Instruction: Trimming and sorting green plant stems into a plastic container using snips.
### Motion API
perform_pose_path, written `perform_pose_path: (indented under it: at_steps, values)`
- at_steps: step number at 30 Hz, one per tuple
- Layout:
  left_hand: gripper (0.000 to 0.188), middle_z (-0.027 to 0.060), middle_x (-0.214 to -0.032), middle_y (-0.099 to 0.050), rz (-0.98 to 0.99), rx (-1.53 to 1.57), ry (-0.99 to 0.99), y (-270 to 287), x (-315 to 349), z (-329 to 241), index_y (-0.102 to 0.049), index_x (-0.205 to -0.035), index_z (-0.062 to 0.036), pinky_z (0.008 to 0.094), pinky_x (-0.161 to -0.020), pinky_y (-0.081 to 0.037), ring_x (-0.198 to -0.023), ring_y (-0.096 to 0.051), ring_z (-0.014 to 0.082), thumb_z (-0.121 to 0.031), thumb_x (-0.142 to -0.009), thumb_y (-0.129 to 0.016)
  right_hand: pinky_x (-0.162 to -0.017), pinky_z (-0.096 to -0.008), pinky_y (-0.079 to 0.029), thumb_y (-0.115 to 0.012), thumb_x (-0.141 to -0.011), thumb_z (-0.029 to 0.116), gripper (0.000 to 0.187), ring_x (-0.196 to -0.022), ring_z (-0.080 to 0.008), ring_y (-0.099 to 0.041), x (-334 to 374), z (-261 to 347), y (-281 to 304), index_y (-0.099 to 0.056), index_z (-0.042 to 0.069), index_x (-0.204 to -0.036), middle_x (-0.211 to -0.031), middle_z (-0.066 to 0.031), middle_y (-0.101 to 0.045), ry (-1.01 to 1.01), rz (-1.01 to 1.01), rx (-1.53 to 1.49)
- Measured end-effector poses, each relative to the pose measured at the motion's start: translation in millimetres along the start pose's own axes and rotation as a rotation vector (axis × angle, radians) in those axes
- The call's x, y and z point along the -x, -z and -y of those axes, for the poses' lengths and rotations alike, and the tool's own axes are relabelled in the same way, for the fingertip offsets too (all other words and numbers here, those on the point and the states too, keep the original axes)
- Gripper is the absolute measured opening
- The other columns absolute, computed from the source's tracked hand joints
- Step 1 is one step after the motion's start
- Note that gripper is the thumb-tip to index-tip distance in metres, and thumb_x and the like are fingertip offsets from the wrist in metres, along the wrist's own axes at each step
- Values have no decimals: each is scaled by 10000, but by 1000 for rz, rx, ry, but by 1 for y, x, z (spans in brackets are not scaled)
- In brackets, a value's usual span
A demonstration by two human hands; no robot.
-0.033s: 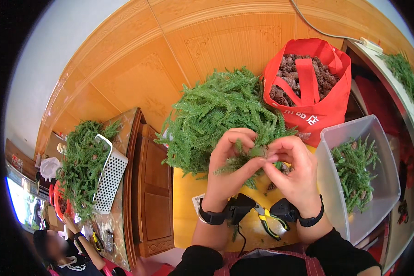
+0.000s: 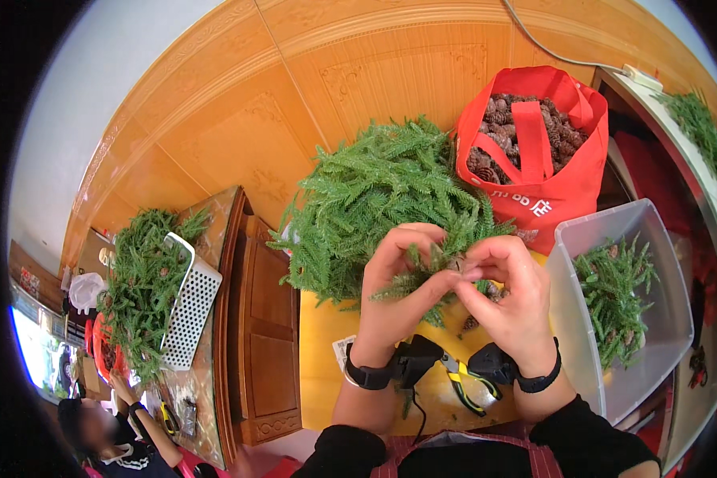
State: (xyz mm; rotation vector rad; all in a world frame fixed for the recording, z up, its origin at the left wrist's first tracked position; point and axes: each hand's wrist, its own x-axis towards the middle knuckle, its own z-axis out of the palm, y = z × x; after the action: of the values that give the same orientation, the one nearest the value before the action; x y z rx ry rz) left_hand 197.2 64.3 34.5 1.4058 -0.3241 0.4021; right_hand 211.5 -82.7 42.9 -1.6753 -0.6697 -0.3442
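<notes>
In the head view, a green fir sprig is held between both hands, its needles shown above the meeting fingertips and across the left palm. By the left hand the sprig is pinched between thumb and curled fingers; by the right hand it is gripped at the same spot, thumb and forefinger pressed together, though the exact point of contact is partly hidden. Just beyond the left hand, a heap of green branches is piled on the yellow tabletop. Beyond the right hand, a red bag is filled with brown pine cones. To the right of the right hand, a clear plastic bin is seen, in which sprigs with cones are held. Between the wrists, nearer the body, pliers with yellow-and-black handles are laid. Well to the left of the left hand, a white perforated basket is set beside more greenery, near a co-worker's arm.
</notes>
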Motion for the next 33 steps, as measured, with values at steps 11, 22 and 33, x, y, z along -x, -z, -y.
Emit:
perform_pose_path:
  at_steps: [11, 22, 33]
  values:
    - [347, 104, -941, -549, -1, -210, -256, -2, -2, 4, -501, -861, -32, 256, -692, -437, -816, -528, 148, 70, -607, -714, -652, -269, -490, -622, -663, -53, 226, -758, -201, -587, -5, 6, 5, -549, -3, -871, -867, -116, -576, 138, -20, 165]
    - [298, 126, -940, -585, -128, -366, -361, -18, 29, -20, -562, -886, -28, 274, -685, -456, -837, -573, 220, 65, -621, -661, -675, -269, -484, -587, -663, -56, 254, -808, -209, -588, 12, 31, 9, -541, -3, -907, -907, -125, -586, 139, -9, 110]
    - [264, 130, -912, -602, 8, -521, -298, -10, 83, -63, -562, -842, -21, 296, -715, -459, -814, -576, 225, 92, -612, -626, -668, -288, -448, -529, -750, -69, 131, -765, -207, -558, 33, 64, 24, -555, 9, -851, -860, -113, -609, 397, 0, 36]
